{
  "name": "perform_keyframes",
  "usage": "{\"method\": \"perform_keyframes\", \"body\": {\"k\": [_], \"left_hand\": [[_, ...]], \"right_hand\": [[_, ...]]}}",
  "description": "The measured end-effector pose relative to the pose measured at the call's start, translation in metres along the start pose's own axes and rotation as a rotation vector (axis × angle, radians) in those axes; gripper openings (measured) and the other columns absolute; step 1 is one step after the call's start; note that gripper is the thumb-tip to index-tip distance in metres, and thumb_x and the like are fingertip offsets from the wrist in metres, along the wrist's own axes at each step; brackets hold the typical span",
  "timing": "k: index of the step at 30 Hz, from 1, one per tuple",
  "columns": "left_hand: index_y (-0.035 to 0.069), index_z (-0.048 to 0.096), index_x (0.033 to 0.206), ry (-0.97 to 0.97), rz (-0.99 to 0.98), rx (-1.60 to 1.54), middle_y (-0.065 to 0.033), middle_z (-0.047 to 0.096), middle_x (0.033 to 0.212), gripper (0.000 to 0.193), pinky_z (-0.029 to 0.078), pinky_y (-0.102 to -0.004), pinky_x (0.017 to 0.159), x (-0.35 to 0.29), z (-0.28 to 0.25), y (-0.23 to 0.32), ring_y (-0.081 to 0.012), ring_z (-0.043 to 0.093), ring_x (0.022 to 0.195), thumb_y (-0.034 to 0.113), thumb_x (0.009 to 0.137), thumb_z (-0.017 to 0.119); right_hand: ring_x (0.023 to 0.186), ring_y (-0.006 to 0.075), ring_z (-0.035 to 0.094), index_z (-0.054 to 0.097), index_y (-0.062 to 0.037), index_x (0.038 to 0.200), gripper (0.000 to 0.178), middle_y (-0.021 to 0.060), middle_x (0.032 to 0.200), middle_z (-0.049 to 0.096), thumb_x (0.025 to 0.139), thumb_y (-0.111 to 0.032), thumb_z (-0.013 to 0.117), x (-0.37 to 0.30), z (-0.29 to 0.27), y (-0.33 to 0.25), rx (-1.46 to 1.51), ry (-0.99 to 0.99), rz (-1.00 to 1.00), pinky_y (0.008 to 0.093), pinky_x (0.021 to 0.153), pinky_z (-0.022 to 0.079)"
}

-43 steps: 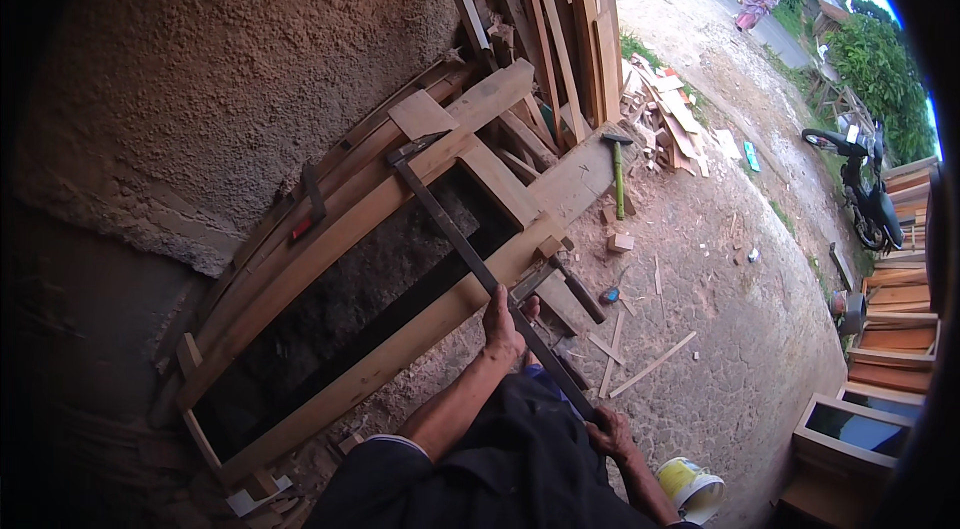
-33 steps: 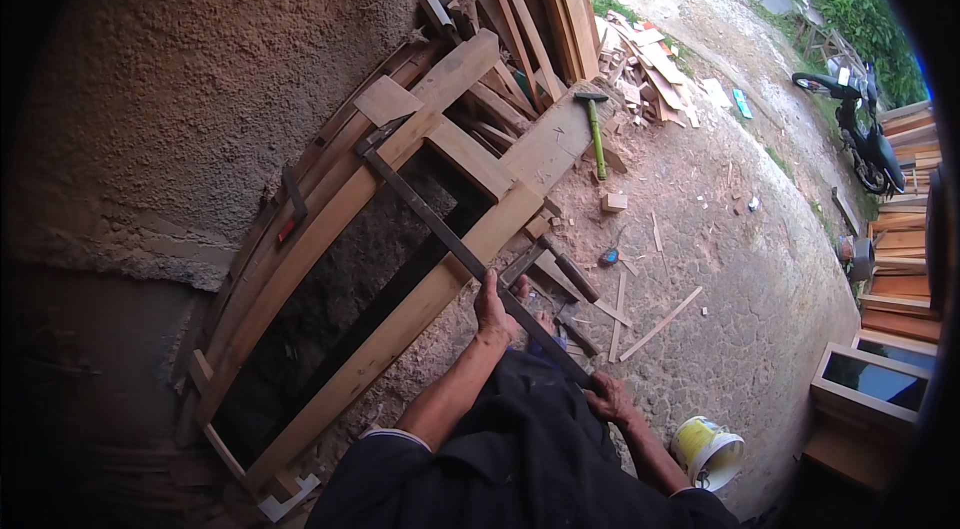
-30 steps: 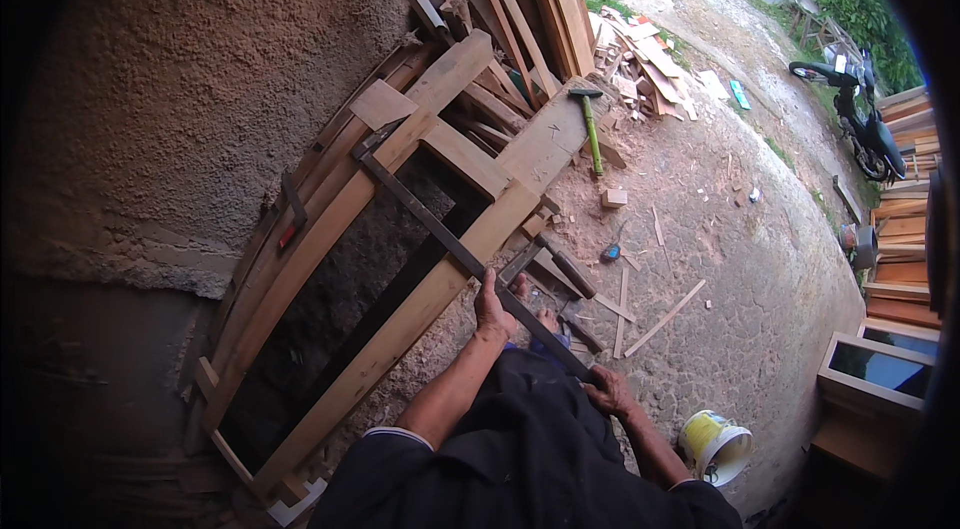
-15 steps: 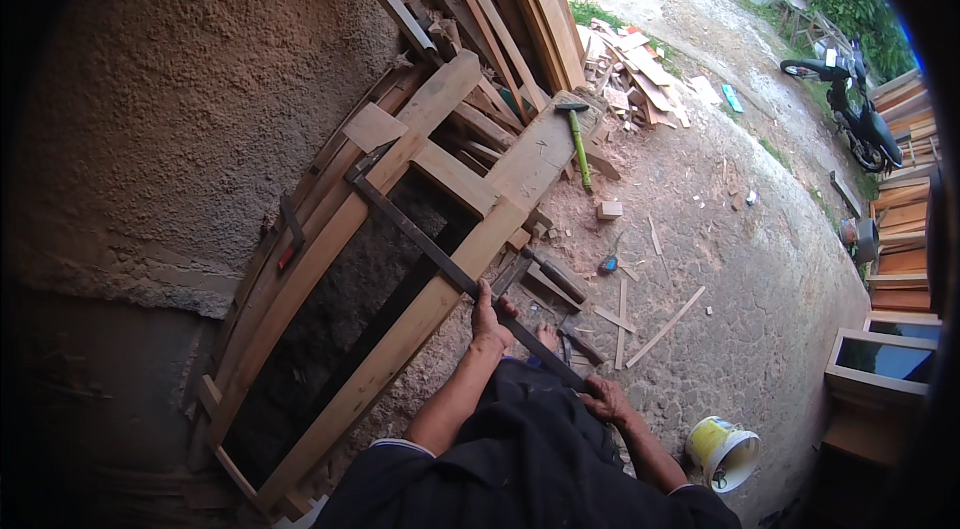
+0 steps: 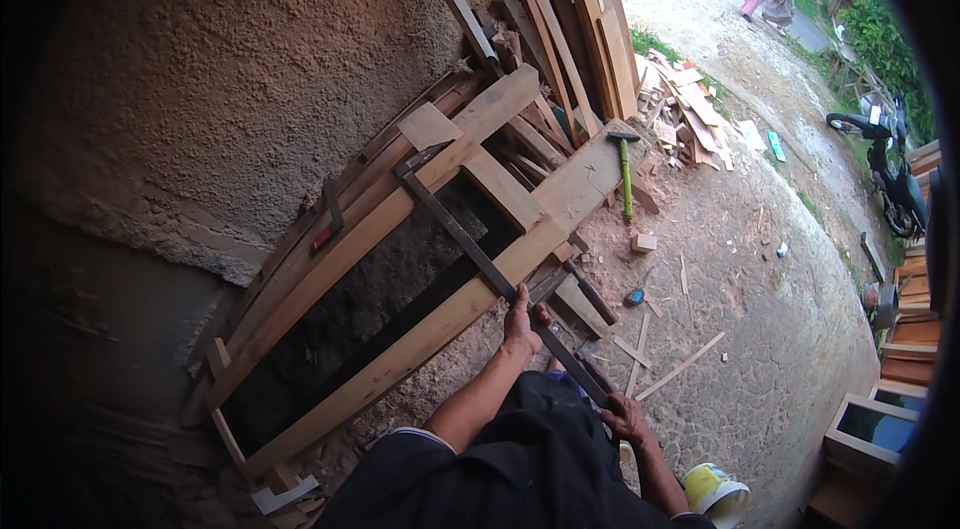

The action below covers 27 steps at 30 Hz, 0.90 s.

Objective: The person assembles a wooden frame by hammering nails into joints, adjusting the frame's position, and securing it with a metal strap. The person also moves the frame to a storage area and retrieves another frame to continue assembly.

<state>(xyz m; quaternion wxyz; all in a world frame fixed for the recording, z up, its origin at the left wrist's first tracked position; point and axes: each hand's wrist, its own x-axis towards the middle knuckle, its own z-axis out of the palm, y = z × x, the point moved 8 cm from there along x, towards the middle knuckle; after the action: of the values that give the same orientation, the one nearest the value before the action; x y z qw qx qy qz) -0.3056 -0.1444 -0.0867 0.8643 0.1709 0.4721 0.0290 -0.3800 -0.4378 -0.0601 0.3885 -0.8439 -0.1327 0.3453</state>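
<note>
A long dark metal bar clamp [image 5: 462,239] lies across a wooden frame [image 5: 420,354], its hooked far end at the frame's wall-side rail. My left hand [image 5: 522,325] is wrapped round the bar just past the frame's near rail. Farther down, at the bar's near end, my right hand [image 5: 627,419] grips it; part of that end is hidden by my fingers. A hammer [image 5: 626,179] with a green handle rests on the wide end board of the frame. Beside my left hand, a dark tool with a rounded handle [image 5: 592,295] lies low next to the frame.
A red-and-dark angled tool [image 5: 328,219] sits on the boards along the rough wall [image 5: 250,79]. Wood offcuts [image 5: 690,109] are piled beyond the frame. A blue tape measure [image 5: 634,298], thin strips and a white-yellow bucket [image 5: 715,492] are on the ground. Two people walk near a motorbike [image 5: 890,169].
The whole view has swung, so the frame and tools appear farther right and lower. Both hands keep their hold on the bar clamp, which still spans the frame.
</note>
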Motion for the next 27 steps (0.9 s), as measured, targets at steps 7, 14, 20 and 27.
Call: {"method": "perform_keyframes", "body": {"k": [7, 14, 20, 27], "left_hand": [[0.02, 0.055, 0.11, -0.014, 0.001, 0.006, -0.0014, 0.058, 0.067, 0.053, 0.048, -0.0331, 0.055, 0.001, 0.002, -0.003, -0.0136, 0.053, 0.055, 0.059, 0.081, 0.077], [0.018, 0.057, 0.109, 0.039, 0.015, 0.005, -0.0013, 0.056, 0.067, 0.054, 0.047, -0.032, 0.052, 0.0, 0.001, 0.003, -0.0134, 0.05, 0.051, 0.055, 0.079, 0.081], [0.017, 0.054, 0.104, -0.001, 0.052, -0.002, 0.0019, 0.047, 0.061, 0.05, 0.04, -0.0275, 0.048, -0.003, 0.006, 0.004, -0.0102, 0.043, 0.048, 0.056, 0.083, 0.077], [0.017, 0.039, 0.077, 0.078, -0.002, 0.035, 0.0062, 0.033, 0.057, 0.056, 0.031, -0.0253, 0.044, 0.011, -0.004, -0.006, -0.0073, 0.032, 0.046, 0.065, 0.088, 0.066]], "right_hand": [[0.066, 0.0313, 0.056, 0.057, -0.0036, 0.089, 0.041, 0.0145, 0.072, 0.057, 0.082, -0.04, 0.073, 0.004, 0.003, 0.013, 0.06, -0.009, -0.003, 0.0414, 0.063, 0.044], [0.069, 0.0362, 0.055, 0.055, -0.0036, 0.09, 0.038, 0.0163, 0.075, 0.054, 0.082, -0.038, 0.069, -0.005, 0.002, 0.015, -0.026, 0.003, -0.021, 0.0426, 0.065, 0.044], [0.069, 0.0345, 0.055, 0.056, -0.0029, 0.091, 0.039, 0.0175, 0.075, 0.053, 0.083, -0.039, 0.069, -0.006, -0.004, 0.003, -0.014, -0.056, -0.011, 0.0429, 0.064, 0.044], [0.088, 0.0239, 0.067, 0.056, -0.0052, 0.126, 0.052, 0.0132, 0.089, 0.068, 0.091, -0.041, 0.069, 0.005, -0.029, -0.009, 0.405, 0.098, 0.076, 0.0383, 0.079, 0.053]]}}
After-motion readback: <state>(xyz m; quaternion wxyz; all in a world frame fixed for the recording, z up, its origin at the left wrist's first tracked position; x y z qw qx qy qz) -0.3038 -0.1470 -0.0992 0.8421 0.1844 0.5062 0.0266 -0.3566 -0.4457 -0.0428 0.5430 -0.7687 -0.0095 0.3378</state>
